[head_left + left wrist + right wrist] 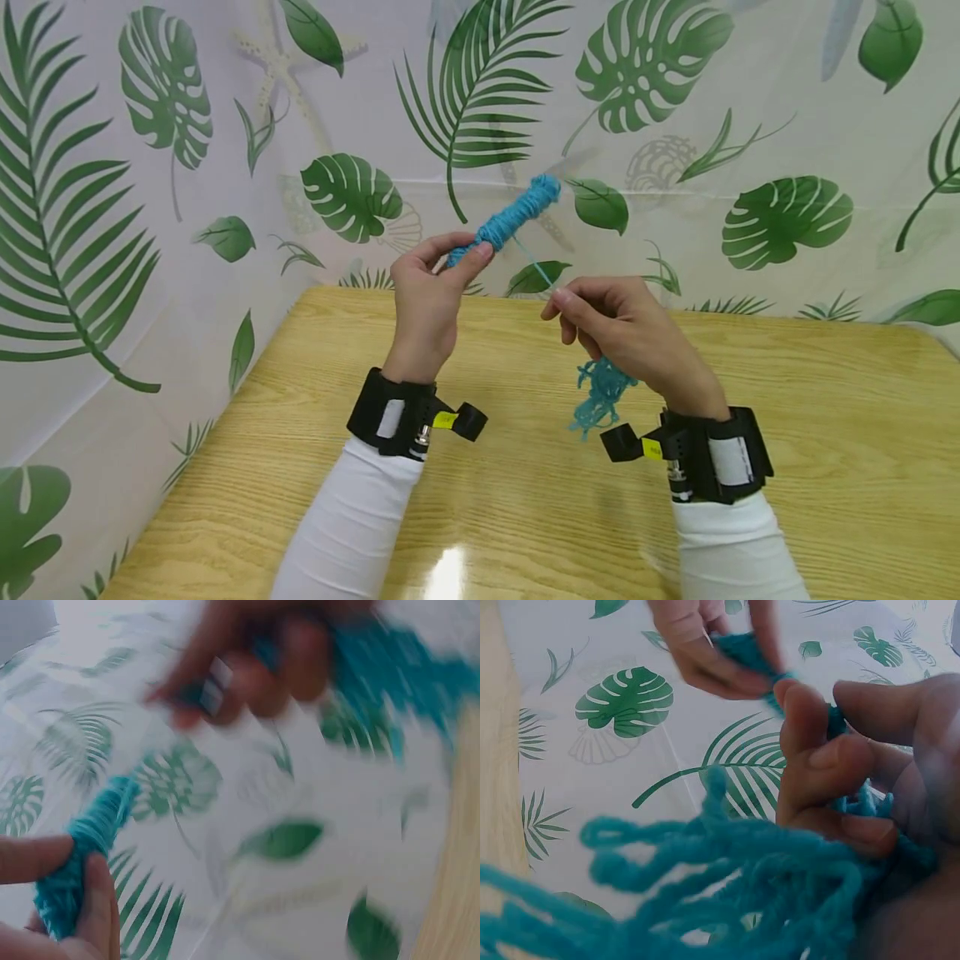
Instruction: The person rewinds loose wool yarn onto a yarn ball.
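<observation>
A long bundle of blue yarn (pixel 519 215), wound in many turns, tilts up to the right in the head view. My left hand (pixel 431 292) grips its lower end between thumb and fingers. From the bundle a single taut strand (pixel 534 263) runs down to my right hand (pixel 626 325), which pinches it between thumb and forefinger. A loose tangle of the same yarn (pixel 602 392) hangs below the right palm. In the right wrist view the tangle (pixel 727 877) fills the foreground, partly under the curled fingers. The left wrist view shows the wound bundle (pixel 94 840) in the left fingers.
A wood-grain table (pixel 517 500) lies under both hands. Behind and to the left hangs a white cloth (pixel 480 100) printed with green leaves. Each wrist wears a black strap with a small camera (pixel 470 422) on an arm.
</observation>
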Demonstrator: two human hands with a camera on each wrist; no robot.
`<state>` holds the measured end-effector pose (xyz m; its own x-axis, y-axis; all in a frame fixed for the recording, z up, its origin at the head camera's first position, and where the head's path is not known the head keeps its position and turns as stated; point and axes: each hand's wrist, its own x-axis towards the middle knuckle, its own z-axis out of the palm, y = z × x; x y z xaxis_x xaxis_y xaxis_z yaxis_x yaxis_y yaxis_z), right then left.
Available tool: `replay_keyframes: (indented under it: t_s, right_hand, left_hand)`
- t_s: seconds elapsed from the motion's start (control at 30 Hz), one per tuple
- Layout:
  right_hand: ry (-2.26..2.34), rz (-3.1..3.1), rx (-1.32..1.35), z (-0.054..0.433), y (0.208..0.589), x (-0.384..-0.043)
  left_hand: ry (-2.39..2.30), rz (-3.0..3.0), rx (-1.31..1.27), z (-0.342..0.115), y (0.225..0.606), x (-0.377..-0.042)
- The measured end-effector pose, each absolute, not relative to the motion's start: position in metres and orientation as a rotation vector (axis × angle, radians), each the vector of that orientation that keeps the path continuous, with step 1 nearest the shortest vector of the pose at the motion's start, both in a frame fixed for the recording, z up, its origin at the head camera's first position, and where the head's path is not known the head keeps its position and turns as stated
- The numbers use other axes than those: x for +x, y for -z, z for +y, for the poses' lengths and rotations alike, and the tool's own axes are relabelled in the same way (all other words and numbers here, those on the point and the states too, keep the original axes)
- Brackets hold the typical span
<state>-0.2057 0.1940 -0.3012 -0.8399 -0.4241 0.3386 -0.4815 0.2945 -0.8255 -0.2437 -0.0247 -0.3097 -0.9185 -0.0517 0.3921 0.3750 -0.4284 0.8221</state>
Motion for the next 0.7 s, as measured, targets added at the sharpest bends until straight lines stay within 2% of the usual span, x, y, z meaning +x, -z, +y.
replay_keyframes:
  t_s: [0.13, 0.27, 0.33, 0.4, 0.47, 0.53, 0.6, 0.7]
  right_hand:
    - [-1.651, -2.438, 0.866, 0.196, 0.3, -0.204]
    - [-1.749, -2.303, 0.833, 0.199, 0.297, -0.202]
    - [-1.804, -2.215, 0.799, 0.2, 0.297, -0.202]
    - [-1.847, -2.137, 0.747, 0.202, 0.297, -0.203]
    - [-1.87, -2.087, 0.69, 0.204, 0.297, -0.204]
    - [-1.859, -2.08, 0.647, 0.205, 0.299, -0.206]
    - [-1.816, -2.114, 0.637, 0.205, 0.302, -0.208]
    - [-1.716, -2.245, 0.692, 0.203, 0.304, -0.209]
  left_hand:
    - [1.682, -1.98, -0.404, -0.029, 0.319, -0.245]
    - [1.562, -2.426, -0.585, -0.042, 0.315, -0.245]
    - [1.656, -2.65, -0.816, -0.051, 0.312, -0.246]
    - [1.797, -2.716, -1.164, -0.058, 0.311, -0.248]
    - [2.015, -2.553, -1.528, -0.062, 0.31, -0.249]
    - [2.289, -2.214, -1.747, -0.063, 0.31, -0.249]
    - [2.571, -1.827, -1.736, -0.06, 0.307, -0.246]
    - [2.885, -1.302, -1.391, -0.05, 0.302, -0.241]
